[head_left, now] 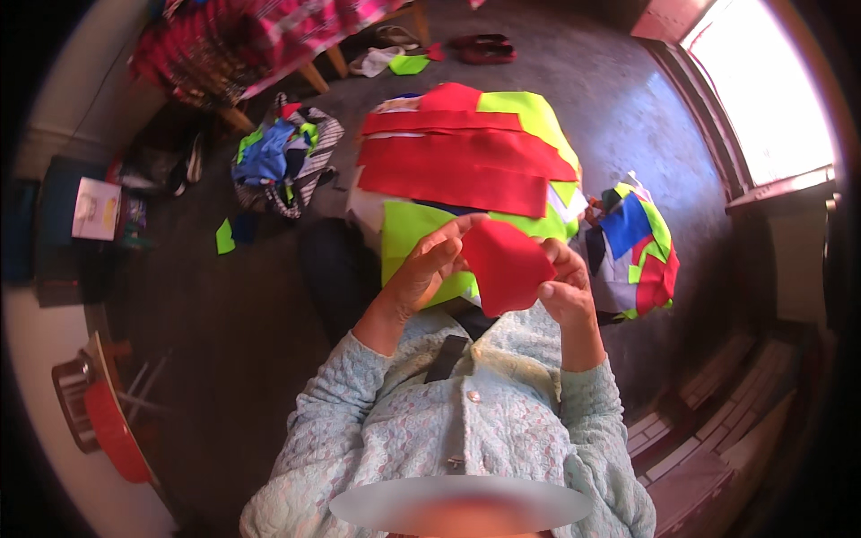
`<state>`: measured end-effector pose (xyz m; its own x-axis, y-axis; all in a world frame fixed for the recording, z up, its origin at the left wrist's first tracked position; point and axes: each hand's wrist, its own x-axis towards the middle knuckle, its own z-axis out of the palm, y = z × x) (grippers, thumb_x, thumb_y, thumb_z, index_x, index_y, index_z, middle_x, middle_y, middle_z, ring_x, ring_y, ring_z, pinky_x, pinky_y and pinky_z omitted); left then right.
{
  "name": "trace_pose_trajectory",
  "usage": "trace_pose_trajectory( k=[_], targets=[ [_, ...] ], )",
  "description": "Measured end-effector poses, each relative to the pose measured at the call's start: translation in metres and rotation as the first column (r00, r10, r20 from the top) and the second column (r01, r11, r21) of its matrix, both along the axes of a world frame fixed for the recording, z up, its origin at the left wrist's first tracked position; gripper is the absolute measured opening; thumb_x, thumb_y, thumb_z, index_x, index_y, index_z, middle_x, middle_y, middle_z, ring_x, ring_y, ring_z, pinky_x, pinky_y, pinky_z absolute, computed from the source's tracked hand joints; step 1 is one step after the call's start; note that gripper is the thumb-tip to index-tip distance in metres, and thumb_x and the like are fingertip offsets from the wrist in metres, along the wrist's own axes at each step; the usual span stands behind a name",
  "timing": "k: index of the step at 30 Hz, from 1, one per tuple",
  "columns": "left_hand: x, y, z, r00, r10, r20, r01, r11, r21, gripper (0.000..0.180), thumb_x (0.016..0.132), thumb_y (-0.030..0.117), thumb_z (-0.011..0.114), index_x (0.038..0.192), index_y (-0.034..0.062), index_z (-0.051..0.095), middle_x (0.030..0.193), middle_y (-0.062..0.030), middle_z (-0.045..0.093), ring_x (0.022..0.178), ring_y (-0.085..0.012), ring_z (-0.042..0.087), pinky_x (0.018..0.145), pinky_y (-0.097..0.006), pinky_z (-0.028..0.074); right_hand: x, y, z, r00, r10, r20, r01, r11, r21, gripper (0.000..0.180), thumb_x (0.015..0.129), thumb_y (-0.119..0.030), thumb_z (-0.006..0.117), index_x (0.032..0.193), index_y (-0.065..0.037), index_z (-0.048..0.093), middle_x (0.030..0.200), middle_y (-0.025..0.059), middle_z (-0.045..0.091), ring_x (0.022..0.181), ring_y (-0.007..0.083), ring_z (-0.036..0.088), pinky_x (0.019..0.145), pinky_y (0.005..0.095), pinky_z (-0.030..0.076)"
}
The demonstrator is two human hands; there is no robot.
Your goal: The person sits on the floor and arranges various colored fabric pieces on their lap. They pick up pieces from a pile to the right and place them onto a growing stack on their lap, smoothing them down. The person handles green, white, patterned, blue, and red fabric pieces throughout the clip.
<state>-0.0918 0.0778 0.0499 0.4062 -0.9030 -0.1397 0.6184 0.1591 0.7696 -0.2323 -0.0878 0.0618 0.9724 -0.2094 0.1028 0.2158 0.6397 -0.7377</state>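
A red fabric piece (508, 267) with a rounded lower edge is stretched between my two hands, raised over my lap. My left hand (437, 257) grips its upper left side, the fingers partly hidden behind the cloth. At its right edge my right hand (567, 281) pinches it between thumb and fingers. Just beyond lies a broad pile spread with flat cloth: long red strips (457, 170) across the middle, a lime-green piece (404, 235) at the near left and another lime-green piece (531, 115) at the far right. What supports the pile is hidden.
To the right sits a heap of blue, red, green and white scraps (632, 247). A striped bag of scraps (285, 152) stands at the left, near a small green scrap (225, 237) on the floor. Dark red shoes (484, 48) and a pink-covered bed (260, 45) are at the back.
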Motion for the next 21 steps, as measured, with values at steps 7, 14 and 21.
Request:
trace_pose_trajectory(
  k=[7, 14, 21],
  targets=[
    [0.009, 0.038, -0.007, 0.993, 0.12, 0.01, -0.12, 0.982, 0.145, 0.033, 0.083, 0.015, 0.072, 0.111, -0.0015, 0.063, 0.099, -0.0039, 0.068, 0.091, -0.0114, 0.063, 0.086, -0.025, 0.048, 0.014, 0.023, -0.017, 0.961, 0.066, -0.269, -0.099, 0.989, -0.109, 0.018, 0.086, -0.004, 0.068, 0.092, -0.006, 0.051, 0.092, 0.0001, 0.057, 0.086, 0.0059, 0.054, 0.077, 0.0211, 0.043],
    [0.058, 0.052, -0.006, 0.728, 0.33, 0.601, -0.529, 0.828, 0.186, 0.028, 0.088, 0.006, 0.065, 0.115, -0.0017, 0.063, 0.097, -0.0035, 0.069, 0.084, -0.0078, 0.062, 0.078, -0.024, 0.051, 0.043, 0.023, -0.023, 0.919, -0.238, -0.313, 0.067, 0.878, -0.473, 0.02, 0.086, 0.003, 0.063, 0.101, -0.002, 0.051, 0.093, 0.0015, 0.058, 0.078, 0.0069, 0.057, 0.066, 0.0224, 0.047],
    [0.107, 0.051, -0.037, 0.294, 0.149, 0.944, -0.73, 0.673, 0.121, 0.035, 0.082, 0.005, 0.068, 0.116, -0.0019, 0.061, 0.099, -0.0177, 0.069, 0.088, -0.021, 0.067, 0.079, -0.032, 0.051, 0.034, 0.018, -0.025, 0.919, -0.346, -0.188, 0.179, 0.792, -0.584, 0.023, 0.087, 0.003, 0.06, 0.109, -0.002, 0.053, 0.104, 0.0052, 0.062, 0.084, 0.0097, 0.062, 0.07, 0.0229, 0.049]
  ],
)
